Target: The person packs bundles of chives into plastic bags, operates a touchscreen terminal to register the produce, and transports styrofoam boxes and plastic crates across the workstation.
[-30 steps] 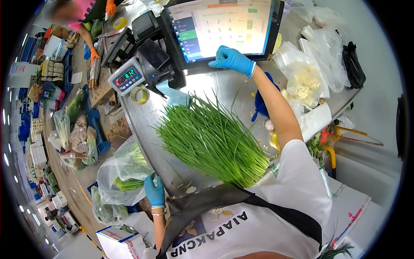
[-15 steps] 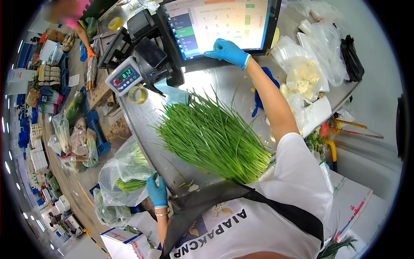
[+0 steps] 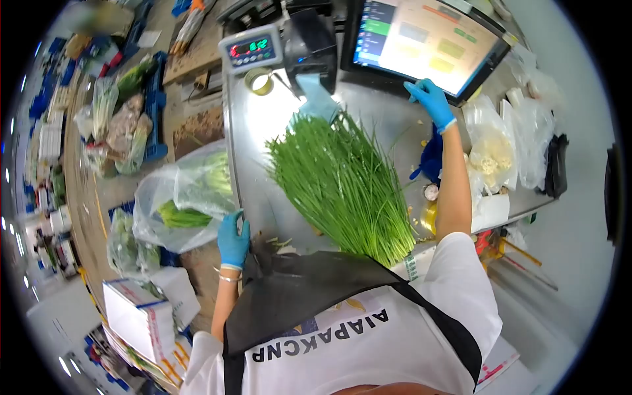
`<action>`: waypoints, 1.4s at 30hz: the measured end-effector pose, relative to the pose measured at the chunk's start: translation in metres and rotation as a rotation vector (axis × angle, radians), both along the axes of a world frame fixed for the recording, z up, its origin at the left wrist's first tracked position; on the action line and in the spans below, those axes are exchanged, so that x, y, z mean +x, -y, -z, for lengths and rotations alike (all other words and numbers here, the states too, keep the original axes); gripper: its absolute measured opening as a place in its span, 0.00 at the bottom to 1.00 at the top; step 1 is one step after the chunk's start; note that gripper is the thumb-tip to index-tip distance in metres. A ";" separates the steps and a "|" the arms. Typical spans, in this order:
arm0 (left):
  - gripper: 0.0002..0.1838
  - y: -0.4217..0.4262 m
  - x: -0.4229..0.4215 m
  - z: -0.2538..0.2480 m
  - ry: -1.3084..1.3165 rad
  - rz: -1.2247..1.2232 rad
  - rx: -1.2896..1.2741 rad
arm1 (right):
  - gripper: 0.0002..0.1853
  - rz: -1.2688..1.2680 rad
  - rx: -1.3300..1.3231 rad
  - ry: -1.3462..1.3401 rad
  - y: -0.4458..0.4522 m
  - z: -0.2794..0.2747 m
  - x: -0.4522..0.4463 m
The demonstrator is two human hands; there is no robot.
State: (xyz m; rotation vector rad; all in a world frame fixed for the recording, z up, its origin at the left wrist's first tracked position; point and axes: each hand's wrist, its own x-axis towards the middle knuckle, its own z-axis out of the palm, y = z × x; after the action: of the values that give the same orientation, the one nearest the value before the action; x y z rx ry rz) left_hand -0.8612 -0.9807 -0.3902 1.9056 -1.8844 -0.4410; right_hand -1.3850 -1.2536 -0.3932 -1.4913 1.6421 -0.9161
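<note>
My right hand, in a blue glove, is at the lower edge of a touchscreen monitor. Its fingers point left, partly bent, with nothing visible in them. At the left edge of the metal table, my left hand, also gloved in blue, has thumb and fingers apart. Close beside it is a clear plastic bag with green vegetables inside. Between my hands lies a large bunch of garlic chives, pale ends towards my apron.
A scale display with lit digits and a tape roll stand at the back left. Behind the chives is a dark printer-like device. Clear bags and a blue cloth lie right. Bagged vegetables sit beyond the table.
The view has turned, shifting the monitor and chives rightward. My right hand has drawn back from the screen's middle to its lower edge, and the screen's number pad has given way to another page.
</note>
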 end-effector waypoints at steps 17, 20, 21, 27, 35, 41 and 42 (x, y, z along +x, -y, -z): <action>0.43 -0.088 0.136 -0.031 0.409 -0.620 -0.274 | 0.27 -0.598 0.530 0.357 -0.197 -0.004 0.350; 0.58 -0.073 0.226 -0.023 0.599 -0.977 -0.161 | 0.32 -0.667 0.440 0.244 -0.207 0.016 0.419; 0.63 -0.064 0.258 -0.012 0.639 -1.069 -0.085 | 0.34 -0.698 0.394 0.189 -0.209 0.025 0.441; 0.31 -0.011 0.508 0.136 -0.249 -0.899 0.220 | 0.51 -0.663 0.109 -0.148 -0.204 0.074 0.600; 0.13 -0.053 0.541 -0.081 -1.404 -0.337 0.077 | 0.59 -0.115 -0.159 -0.735 -0.157 0.093 0.780; 0.10 -0.042 0.591 -0.083 -1.662 -0.395 0.026 | 0.41 0.159 0.041 -0.778 -0.145 0.082 0.673; 0.12 -0.040 0.595 -0.078 -1.616 -0.365 0.041 | 0.37 0.182 0.137 -0.771 -0.159 0.058 0.648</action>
State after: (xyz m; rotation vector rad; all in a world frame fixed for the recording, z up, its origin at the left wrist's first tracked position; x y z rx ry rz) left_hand -0.2661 -0.9404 -0.3123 1.0559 -0.4385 -1.3169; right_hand -0.7368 -1.0946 -0.4514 -1.7307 2.3561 -0.2945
